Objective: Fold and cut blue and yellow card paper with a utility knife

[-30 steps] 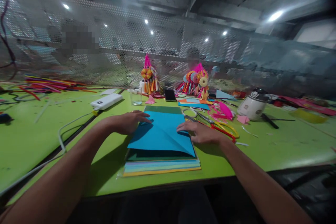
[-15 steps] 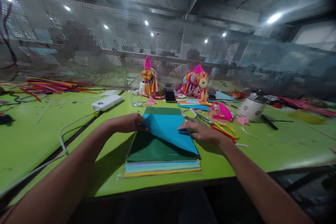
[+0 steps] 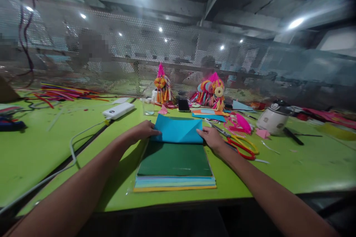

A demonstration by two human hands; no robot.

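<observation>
One left hand [image 3: 144, 130]: pinching blue paper [image 3: 176, 129]
Right hand [image 3: 213, 137]: pinching opposite edge
Blue paper: bright, diagonally creased, mid-frame

Bright blue sheet [image 3: 178, 129], dark green sheet [image 3: 175, 161], lower sheet edges [image 3: 175, 184] striped lilac, pale blue and orange-yellow, lime-green surface [image 3: 280, 177], scissors [image 3: 233, 140] handled yellow and red, white kettle [image 3: 272, 119] lidded black, grey panel [image 3: 128, 44] patterned with perforations.

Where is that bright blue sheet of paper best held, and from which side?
I'd pinch the bright blue paper sheet by its left and right edges, coming from both sides: it looks thin and bends easily above the dark green sheet, and the left hand and right hand are there.
</observation>
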